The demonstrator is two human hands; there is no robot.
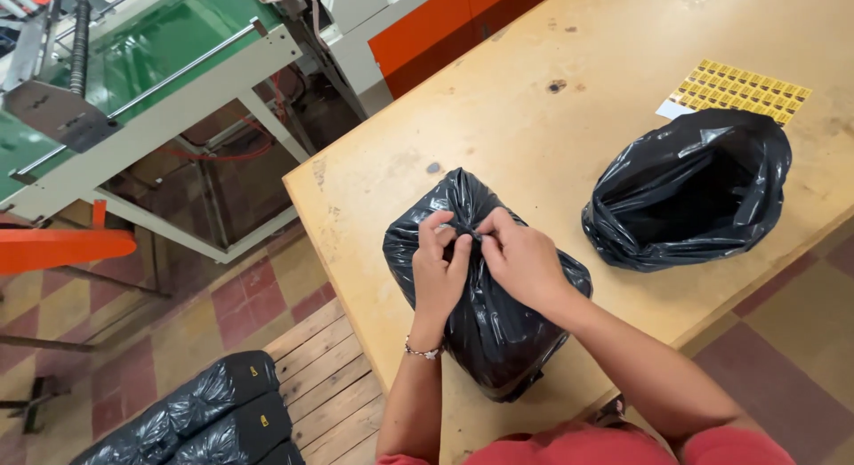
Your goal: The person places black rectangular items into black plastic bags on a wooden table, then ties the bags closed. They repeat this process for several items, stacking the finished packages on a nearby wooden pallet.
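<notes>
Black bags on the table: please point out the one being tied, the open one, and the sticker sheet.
Tied bag (498,331): head view, lower body.
Open bag (640,242): head view, left rim.
Sticker sheet (743,89): head view, centre.

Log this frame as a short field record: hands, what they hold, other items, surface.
left hand: fingers pinch the gathered neck of the black bag
right hand: fingers grip the same neck, close beside the left
black bag: full, on the near edge of the wooden table
second black bag: to the right, mouth open, untouched
sticker sheet: yellow, flat, behind the second bag
floor bundles: black wrapped packs on a wooden pallet, lower left
machine: green-topped, left of the table
</notes>
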